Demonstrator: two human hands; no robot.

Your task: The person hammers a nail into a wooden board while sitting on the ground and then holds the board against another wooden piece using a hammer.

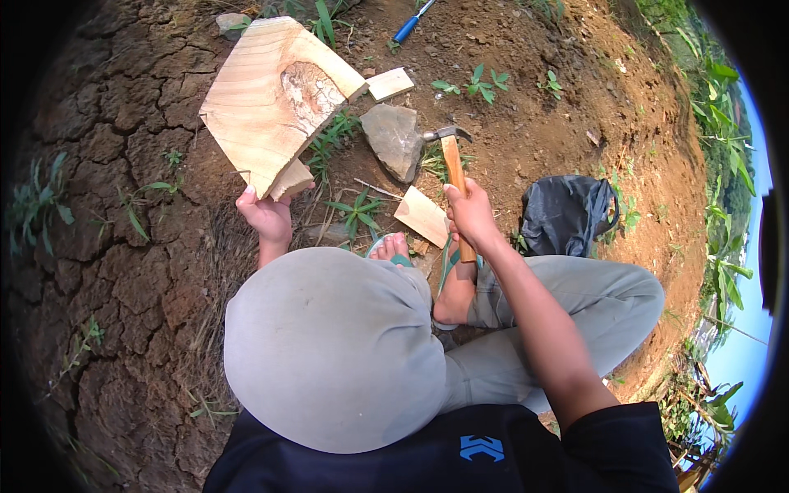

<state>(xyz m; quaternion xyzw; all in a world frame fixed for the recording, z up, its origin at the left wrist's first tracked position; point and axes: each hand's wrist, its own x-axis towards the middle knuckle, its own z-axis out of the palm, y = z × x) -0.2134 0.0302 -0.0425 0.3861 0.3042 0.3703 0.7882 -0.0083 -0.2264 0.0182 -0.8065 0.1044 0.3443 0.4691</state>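
My left hand [269,215] grips the lower corner of a wide, angular wooden board [255,90], which is held up off the ground at the upper left. A rough, bark-like knot marks the board's right side. A smaller wood block [293,178] shows at the board's lower end, by my fingers; whether it is joined to the board I cannot tell. My right hand [471,212] is closed round the wooden handle of a claw hammer [453,160], its metal head pointing away from me. Just left of the hammer head lies a flat grey stone [393,141].
Near my sandalled feet [393,246] lies a wood offcut [423,215]; another offcut [389,84] is beyond the stone. A blue-handled tool [406,29] lies at the far edge. A black plastic bag [567,215] sits by my right knee. Cracked soil [115,271] spreads leftward, with small weeds.
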